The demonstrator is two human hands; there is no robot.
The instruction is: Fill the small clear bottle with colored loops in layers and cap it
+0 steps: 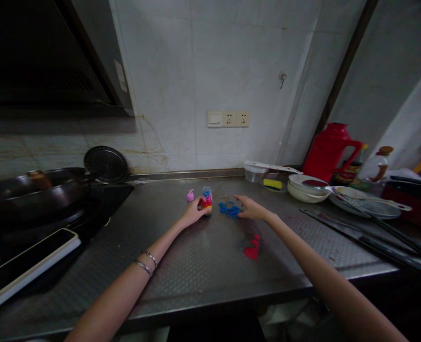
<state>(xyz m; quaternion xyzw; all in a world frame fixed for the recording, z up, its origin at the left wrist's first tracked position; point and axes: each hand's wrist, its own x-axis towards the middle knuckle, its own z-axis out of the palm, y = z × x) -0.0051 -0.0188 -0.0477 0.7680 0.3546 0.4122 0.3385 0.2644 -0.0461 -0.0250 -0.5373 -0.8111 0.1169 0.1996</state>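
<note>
A small clear jar (pixel 207 194) with blue, pink, red and yellow contents stands upright on the metal counter. My left hand (pixel 195 212) is wrapped round its lower left side. Just right of the jar lies a loose pile of small blue pieces (pixel 229 209). My right hand (pixel 249 207) is at the right edge of this pile, its thumb and fingers apart. A pink cap-like object (pixel 190 195) sits left of the jar. Nearer the front of the counter is a flat red piece (pixel 253 248).
A wok (pixel 50 194) and a white-edged phone-like slab (pixel 32 266) are on the left. On the right are a yellow sponge (pixel 272 184), stacked bowls (pixel 308 191), a red thermos (pixel 326 154), and a long knife (pixel 341 223).
</note>
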